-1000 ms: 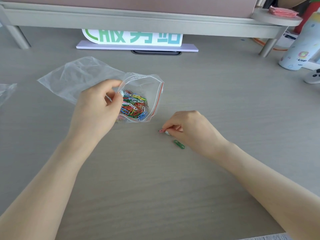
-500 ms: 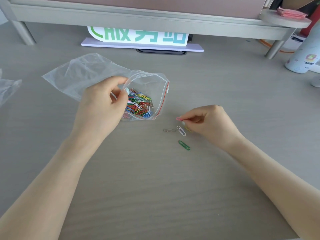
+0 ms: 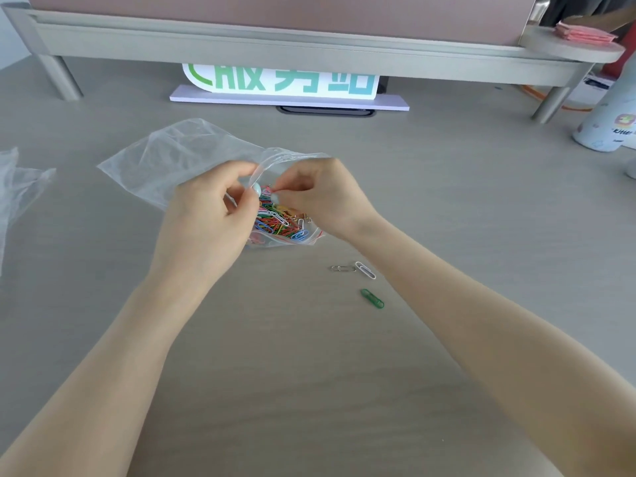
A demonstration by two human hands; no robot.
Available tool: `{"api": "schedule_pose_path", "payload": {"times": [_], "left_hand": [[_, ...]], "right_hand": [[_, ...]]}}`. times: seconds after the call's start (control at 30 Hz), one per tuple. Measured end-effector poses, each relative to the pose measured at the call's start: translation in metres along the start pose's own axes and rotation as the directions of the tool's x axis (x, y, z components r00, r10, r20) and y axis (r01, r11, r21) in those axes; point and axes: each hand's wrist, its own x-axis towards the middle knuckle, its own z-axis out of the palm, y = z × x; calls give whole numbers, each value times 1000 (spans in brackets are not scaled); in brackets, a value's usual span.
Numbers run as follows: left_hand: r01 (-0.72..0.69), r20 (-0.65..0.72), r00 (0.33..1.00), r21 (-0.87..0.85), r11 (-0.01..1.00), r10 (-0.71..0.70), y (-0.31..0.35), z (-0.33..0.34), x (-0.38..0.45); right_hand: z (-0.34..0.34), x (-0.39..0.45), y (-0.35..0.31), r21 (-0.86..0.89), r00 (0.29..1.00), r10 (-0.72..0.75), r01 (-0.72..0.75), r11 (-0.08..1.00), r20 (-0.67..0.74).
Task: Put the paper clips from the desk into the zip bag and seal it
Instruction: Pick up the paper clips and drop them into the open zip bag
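A clear zip bag (image 3: pixel 179 156) with a red seal strip lies on the desk, its mouth facing me and held open. My left hand (image 3: pixel 210 218) pinches the bag's upper lip. My right hand (image 3: pixel 320 197) is at the mouth, its fingertips pinching a pink paper clip (image 3: pixel 272 191) over the heap of coloured clips (image 3: pixel 278 222) inside. Three clips lie loose on the desk: a silver clip (image 3: pixel 342 268), a white clip (image 3: pixel 365 270) and a green clip (image 3: pixel 372 298).
A raised shelf (image 3: pixel 275 46) spans the back of the desk, with a green-lettered sign (image 3: pixel 282 80) under it. A white bottle (image 3: pixel 609 125) stands at the right edge. Another crumpled plastic bag (image 3: pixel 17 187) lies at the far left.
My right hand has lifted a clip from the desk and carried it left and up to the bag's mouth. My left hand has kept its hold on the bag.
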Motion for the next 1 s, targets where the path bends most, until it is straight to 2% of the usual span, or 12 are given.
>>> {"api": "schedule_pose_path", "payload": {"times": [0.1,0.17,0.37,0.47,0.53,0.63,0.83,1.0], "left_hand": [[-9,3,1000,6,1000,9,1,-2,1],[-10,2,1000,6,1000,10,2,-2,0],[-19,-1,1000,7,1000,19,1,1,0],[-14,-3,1000,2,1000,14,-1,1,0],[-11,0,1000,12,1000,11,-1,2,1],[-2,12,1000,24,1000,2,0,4,0],[22,19,1000,28,999,-22,-1,7,-2],[34,29,999,27,999,-35,-2,8,-3]], "right_hand": [[11,6,2,-134,998,-42,48,990,47],[8,3,4,-144,997,-56,64,987,62],[-34,-23,25,-215,995,-69,82,973,65],[-57,-52,43,-293,990,-43,81,953,133],[-69,-74,54,-401,978,-7,93,911,210],[-78,-93,65,-547,953,-18,190,815,304],[-73,-89,72,-480,969,-117,209,852,216],[-68,-85,73,-435,965,-162,240,868,208]]}}
